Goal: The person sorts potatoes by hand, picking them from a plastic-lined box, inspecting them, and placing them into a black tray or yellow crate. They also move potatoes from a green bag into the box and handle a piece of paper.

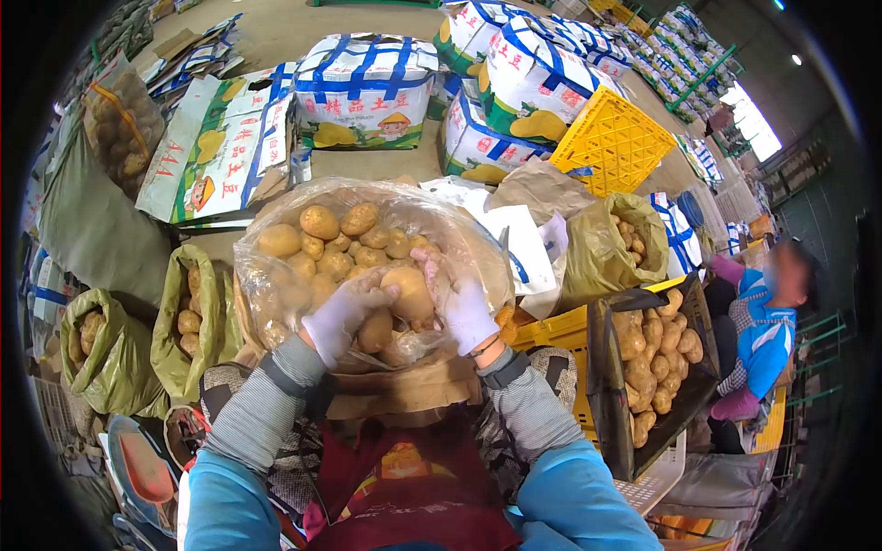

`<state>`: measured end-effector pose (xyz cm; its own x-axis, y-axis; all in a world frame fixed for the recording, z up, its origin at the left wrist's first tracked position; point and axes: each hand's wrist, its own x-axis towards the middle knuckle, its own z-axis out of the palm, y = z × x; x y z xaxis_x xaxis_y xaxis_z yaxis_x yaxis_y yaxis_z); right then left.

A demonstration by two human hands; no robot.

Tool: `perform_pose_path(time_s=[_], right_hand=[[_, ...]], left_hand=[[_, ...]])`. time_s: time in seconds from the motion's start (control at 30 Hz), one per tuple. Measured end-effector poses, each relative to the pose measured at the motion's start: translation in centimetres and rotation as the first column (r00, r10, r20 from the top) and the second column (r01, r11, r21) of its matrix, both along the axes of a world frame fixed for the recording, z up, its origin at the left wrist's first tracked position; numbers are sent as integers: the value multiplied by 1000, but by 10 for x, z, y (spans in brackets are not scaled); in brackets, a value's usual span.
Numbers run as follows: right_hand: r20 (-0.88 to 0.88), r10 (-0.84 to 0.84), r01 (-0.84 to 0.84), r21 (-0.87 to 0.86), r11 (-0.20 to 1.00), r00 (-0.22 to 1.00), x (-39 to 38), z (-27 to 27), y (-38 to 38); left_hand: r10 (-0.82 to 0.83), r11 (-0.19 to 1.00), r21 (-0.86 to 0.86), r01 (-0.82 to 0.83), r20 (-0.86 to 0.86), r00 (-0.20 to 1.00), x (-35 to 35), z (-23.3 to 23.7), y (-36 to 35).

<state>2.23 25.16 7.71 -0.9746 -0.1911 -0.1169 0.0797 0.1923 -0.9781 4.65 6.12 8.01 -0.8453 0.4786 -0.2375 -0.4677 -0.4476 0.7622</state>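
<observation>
A clear plastic bag (266, 220) full of potatoes lies spread open in a carton in front of me. My left hand (338, 320), in a pale glove, is closed on a large potato (407, 292) near the bag's front side, with its fingertips against the potato's left side. Another potato (375, 331) sits just below those fingers. My right hand (467, 312), gloved too, is at the bag's right edge. Its soiled fingers appear stretched out beside the large potato, and nothing is clearly held in them. More potatoes (335, 264) fill the bag behind both hands.
Green sacks of potatoes (170, 340) stand at left, another sack (597, 253) at right. A black-lined crate (602, 367) of potatoes is at my right, beside a co-worker (767, 312). Printed cartons (367, 92) and a yellow crate (614, 138) stand farther back.
</observation>
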Motion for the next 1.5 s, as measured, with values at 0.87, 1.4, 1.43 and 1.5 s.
perform_pose_path(time_s=[0.87,1.4,1.43,1.5], right_hand=[[-394,25,-18,22,1000,919,-7,-30,1],[-539,-534,749,346,565,652,98,96,316],[-534,-594,798,437,415,601,114,85,349],[-552,-505,650,760,24,663,147,53,399]], left_hand=[[-45,999,22,42,141,989,8,-38,-3],[250,958,-208,-197,268,931,-5,-44,4],[265,947,-252,-200,260,929,-3,-39,6],[238,962,-199,-186,282,929,-5,-41,7]])
